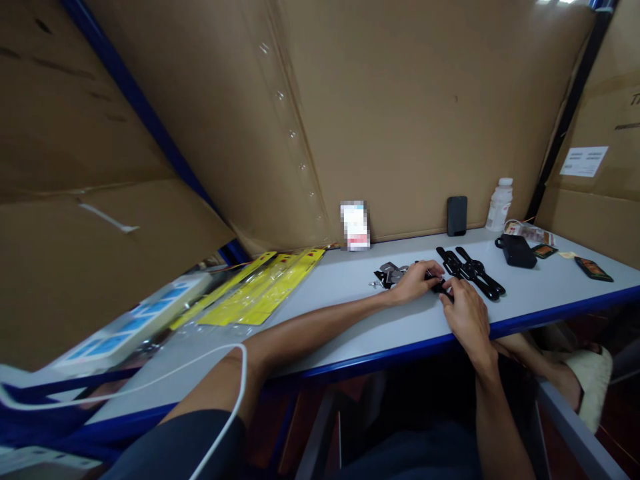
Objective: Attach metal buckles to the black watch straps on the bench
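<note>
Just left of the black brackets [467,269], left hand [417,283] and right hand [467,313] pinch a dark part [440,287] in their fingers [434,267]; seemingly light, stiff, slick, best held edgewise.

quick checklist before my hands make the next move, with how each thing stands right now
1. Left hand at the black piece: ok.
2. Right hand at the same piece: ok.
3. Grip firm on it: cannot tell, the fingers hide much of it.
4. Small metal parts close by: ok, beside the left hand.
5. White cable clear of the left arm: not ok, it crosses it in view.
6. Bottle upright: ok.
</note>
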`<state>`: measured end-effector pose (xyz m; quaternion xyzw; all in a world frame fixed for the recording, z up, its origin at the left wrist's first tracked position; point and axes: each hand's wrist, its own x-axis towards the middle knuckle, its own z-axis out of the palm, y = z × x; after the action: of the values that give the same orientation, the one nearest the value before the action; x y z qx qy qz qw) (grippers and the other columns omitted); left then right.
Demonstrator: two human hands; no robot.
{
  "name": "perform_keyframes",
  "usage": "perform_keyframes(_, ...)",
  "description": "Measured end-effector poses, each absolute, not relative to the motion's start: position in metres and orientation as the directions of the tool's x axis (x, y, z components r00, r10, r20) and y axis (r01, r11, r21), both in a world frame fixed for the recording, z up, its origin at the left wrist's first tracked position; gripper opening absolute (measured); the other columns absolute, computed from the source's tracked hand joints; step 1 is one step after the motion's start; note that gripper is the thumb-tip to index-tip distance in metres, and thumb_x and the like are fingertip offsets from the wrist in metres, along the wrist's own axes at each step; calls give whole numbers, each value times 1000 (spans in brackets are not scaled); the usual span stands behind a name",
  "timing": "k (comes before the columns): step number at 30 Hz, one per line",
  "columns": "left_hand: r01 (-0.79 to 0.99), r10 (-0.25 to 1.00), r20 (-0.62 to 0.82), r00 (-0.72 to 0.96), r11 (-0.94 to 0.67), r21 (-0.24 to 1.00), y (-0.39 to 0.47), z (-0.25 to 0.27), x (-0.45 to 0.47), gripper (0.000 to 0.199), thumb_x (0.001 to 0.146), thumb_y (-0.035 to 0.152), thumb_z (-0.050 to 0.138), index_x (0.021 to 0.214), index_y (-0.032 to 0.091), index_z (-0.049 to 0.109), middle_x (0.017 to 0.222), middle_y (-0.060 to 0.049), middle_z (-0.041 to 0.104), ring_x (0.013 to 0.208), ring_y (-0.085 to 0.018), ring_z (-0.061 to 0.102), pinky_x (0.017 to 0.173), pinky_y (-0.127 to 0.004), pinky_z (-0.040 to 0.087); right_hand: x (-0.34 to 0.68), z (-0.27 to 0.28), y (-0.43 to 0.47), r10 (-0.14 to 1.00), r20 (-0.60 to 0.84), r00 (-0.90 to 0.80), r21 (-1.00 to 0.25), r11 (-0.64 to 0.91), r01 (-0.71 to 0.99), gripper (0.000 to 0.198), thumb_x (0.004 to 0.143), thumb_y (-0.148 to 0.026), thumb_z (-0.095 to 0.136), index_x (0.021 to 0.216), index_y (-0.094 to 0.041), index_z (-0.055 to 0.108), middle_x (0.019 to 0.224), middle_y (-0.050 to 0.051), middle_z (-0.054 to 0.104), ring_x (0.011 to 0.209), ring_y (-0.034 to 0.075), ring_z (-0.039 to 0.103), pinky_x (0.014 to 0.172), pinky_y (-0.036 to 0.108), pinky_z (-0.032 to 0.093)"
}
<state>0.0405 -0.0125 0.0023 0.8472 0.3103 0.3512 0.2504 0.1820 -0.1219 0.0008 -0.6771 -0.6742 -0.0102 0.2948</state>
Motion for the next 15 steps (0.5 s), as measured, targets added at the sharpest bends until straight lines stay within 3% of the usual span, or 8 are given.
perform_keyframes(5, 374, 696, 435, 571, -693, 617, -13, 3, 39, 27, 82, 2, 55, 90, 16, 76, 96, -5, 73, 95, -18, 66, 94, -34, 52, 182, 1, -122, 910, 406, 88, -388, 84, 918, 16, 98, -19, 55, 111, -20, 63, 108, 7, 69, 101, 23, 63, 83, 32, 40)
perform_keyframes(10, 308, 622, 459, 634, -747, 589, -15, 7, 39, 17, 88, 11, 61, 83, 17, 76, 92, -5, 71, 96, -19, 65, 98, -35, 49, 182, 1, -123, 906, 416, 79, -381, 95, 920, 16, 98, -18, 55, 111, -18, 64, 108, 8, 69, 101, 23, 63, 83, 32, 40)
perform_keyframes(13, 293, 630, 464, 622, -737, 608, -14, 5, 40, 7, 87, 16, 68, 86, 16, 75, 92, -5, 71, 94, -19, 64, 95, -35, 50, 183, 0, -122, 905, 418, 85, -374, 86, 923, 15, 98, -20, 55, 110, -18, 64, 108, 9, 68, 101, 23, 63, 83, 33, 40)
perform_keyframes(15, 284, 662, 456, 595, -704, 651, -13, 3, 40, 12, 85, 12, 68, 95, 15, 74, 93, -4, 71, 92, -18, 65, 90, -33, 51, 183, -1, -121, 901, 427, 81, -370, 92, 924, 17, 98, -20, 55, 112, -18, 64, 109, 9, 68, 101, 24, 63, 83, 33, 41)
